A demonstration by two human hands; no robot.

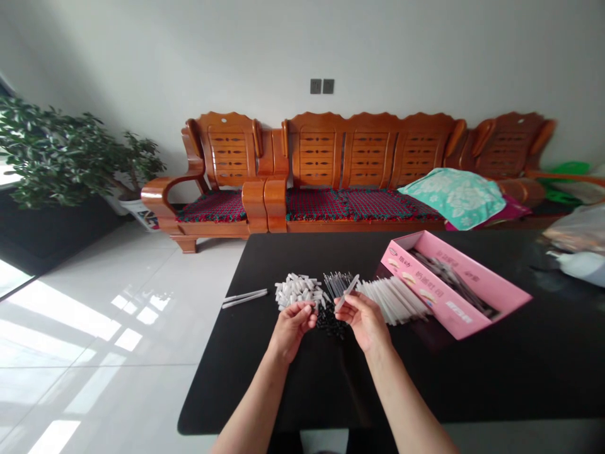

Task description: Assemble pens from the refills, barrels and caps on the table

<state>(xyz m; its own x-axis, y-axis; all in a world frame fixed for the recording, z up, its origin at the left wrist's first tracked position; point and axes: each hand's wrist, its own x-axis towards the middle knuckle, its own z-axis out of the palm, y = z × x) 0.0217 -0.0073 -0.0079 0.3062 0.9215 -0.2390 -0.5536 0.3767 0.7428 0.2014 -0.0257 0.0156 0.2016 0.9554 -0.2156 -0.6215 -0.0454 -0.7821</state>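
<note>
Between the thumb and fingers of my right hand (367, 323) is a slim translucent white tube (348, 292), tilted upward. My left hand (292, 329) is closed in a pinch close by; whatever sits at its fingertips is too small to make out. Behind my left hand lies a heap of short white cap-like pieces (299, 289). Small black pieces (332, 324) are piled between the hands. Thin dark rods (334, 282) lie behind them, and a row of whitish tubes (394, 301) spreads to the right of my right hand.
An open pink box (460, 318) with dark slender items inside stands at the right on the black table (496, 372). Two whitish sticks (244, 297) lie near the left edge. Plastic bags (579, 236) sit far right. Wooden seats (368, 151) line the wall behind.
</note>
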